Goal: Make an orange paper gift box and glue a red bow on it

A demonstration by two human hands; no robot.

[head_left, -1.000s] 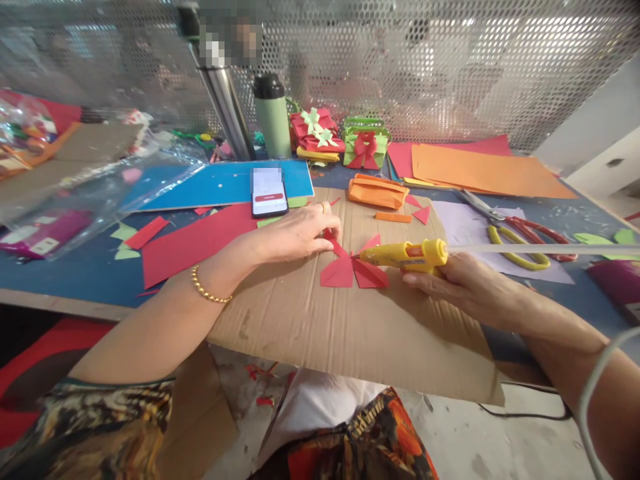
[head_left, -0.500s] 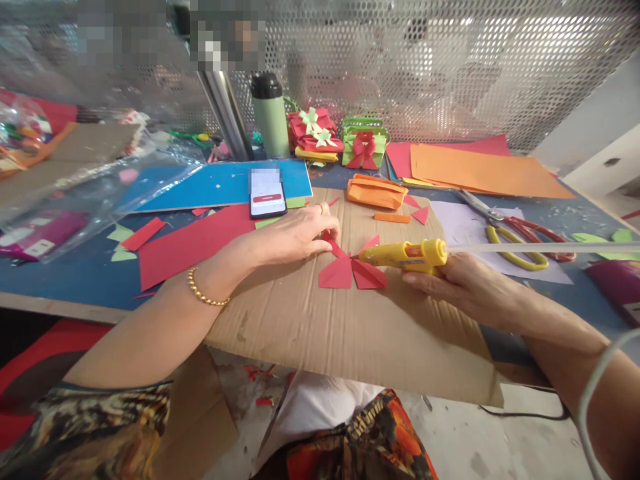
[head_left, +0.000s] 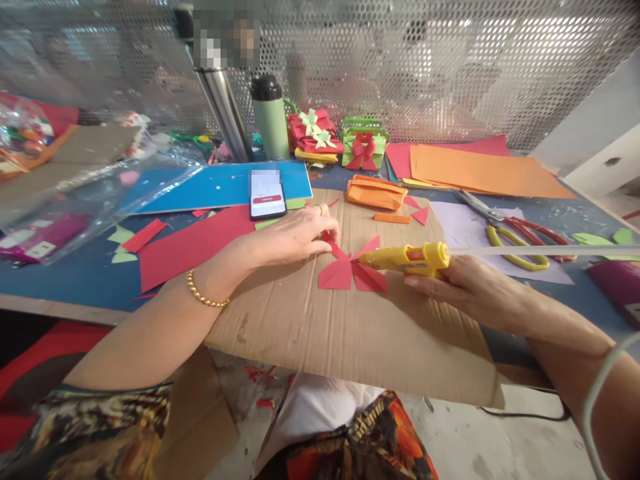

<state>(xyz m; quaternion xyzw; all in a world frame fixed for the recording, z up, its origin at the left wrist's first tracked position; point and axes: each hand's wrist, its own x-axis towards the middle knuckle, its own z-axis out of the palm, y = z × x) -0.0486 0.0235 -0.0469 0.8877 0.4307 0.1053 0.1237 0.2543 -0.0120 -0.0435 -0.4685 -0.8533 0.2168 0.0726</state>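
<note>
A red paper bow [head_left: 336,273] lies on the brown cardboard [head_left: 310,327], its folded pieces meeting in the middle. My left hand [head_left: 303,233] pinches the bow's upper left piece between thumb and fingers. My right hand [head_left: 465,283] is wrapped round a yellow glue gun [head_left: 410,259] with a long glue stick out of its back. The gun's tip is at the bow's centre; whether it touches the paper is too small to tell.
Behind the bow are an orange folded paper [head_left: 377,193] and an orange strip [head_left: 391,218]. Scissors [head_left: 500,220] lie at the right, a phone [head_left: 267,195] at the left. A green bottle [head_left: 271,120] and a green paper bag [head_left: 365,143] stand at the back.
The glue gun and my right hand have shifted very slightly to the right. My left hand keeps its pinch on the bow.
</note>
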